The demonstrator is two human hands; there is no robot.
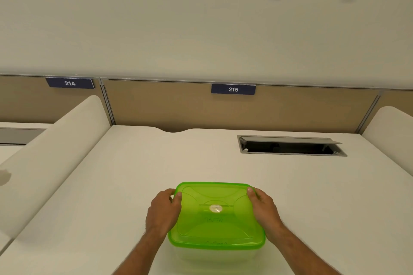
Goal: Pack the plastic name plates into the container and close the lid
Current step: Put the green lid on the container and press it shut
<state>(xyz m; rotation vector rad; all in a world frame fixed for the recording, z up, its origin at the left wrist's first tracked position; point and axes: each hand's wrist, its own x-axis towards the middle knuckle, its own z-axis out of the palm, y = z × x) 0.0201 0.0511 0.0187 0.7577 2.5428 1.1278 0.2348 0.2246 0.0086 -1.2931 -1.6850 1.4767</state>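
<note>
1. Container [214,257] stood near-centre on desk [111,185]; green lid [215,214] was seated on it.
2. Contents could not be made out.
3. Left hand [164,210] and right hand [263,207] gripped the lid's side edges, thumbs on top.

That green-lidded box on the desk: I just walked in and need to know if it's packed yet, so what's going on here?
A person stands at a white desk with both hands on a clear container that has a green lid on it. The left hand grips the lid's left edge and the right hand grips its right edge, thumbs on top. The lid looks seated. Whether name plates are inside cannot be seen; none lie on the desk.
</note>
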